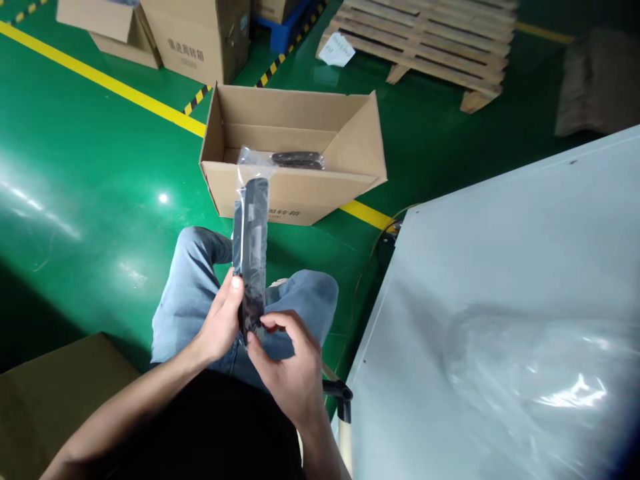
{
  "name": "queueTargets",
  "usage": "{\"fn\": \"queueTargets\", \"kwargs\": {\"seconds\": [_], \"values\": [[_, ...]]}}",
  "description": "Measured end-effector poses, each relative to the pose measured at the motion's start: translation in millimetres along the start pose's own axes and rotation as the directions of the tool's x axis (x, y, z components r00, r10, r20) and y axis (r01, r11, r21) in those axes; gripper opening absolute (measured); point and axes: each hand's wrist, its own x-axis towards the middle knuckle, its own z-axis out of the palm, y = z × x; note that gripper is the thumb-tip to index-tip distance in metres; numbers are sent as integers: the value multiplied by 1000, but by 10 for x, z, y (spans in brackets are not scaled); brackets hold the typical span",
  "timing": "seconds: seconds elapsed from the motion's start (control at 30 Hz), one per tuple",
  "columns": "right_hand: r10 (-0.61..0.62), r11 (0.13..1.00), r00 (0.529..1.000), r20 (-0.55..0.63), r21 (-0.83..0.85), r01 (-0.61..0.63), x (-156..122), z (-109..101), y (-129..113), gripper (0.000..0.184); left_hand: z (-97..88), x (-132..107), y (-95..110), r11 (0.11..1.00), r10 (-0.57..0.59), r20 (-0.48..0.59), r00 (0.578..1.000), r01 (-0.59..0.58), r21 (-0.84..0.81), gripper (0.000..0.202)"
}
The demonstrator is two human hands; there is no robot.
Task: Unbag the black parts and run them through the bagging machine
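Observation:
A long black part in a clear plastic bag [251, 240] stands upright over my knees. My left hand [223, 320] is wrapped around its lower end from the left. My right hand [290, 363] pinches the bag's bottom edge from the right, fingers curled. Just beyond my knees, an open cardboard box [295, 190] sits on the green floor. Inside that box lies another bagged black part [295, 159].
A pale grey table [500, 267] fills the right side, with a heap of clear plastic bags [545, 380] on it. A brown box [45, 400] is at lower left. Cardboard boxes [190, 33] and a wooden pallet [425, 40] stand farther back.

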Motion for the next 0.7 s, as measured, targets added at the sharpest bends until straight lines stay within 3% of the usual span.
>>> {"fn": "queueTargets", "kwargs": {"seconds": [0.13,0.33,0.53,0.7], "values": [[-13,1000,1000,10,-28,14,-15,3,13,12,14,10,-13,995,-34,-60,998,28,-96,91],[-59,998,998,2,-34,59,-1,12,55,10,7,28,-19,999,14,-138,990,-21,-48,86],[-78,997,993,-84,-5,77,111,-39,15,12,18,-13,-55,996,91,-72,993,-92,-6,82],[-75,997,997,-28,-1,75,218,-85,-52,17,-3,-60,-172,991,135,-4,991,-135,7,80]]}}
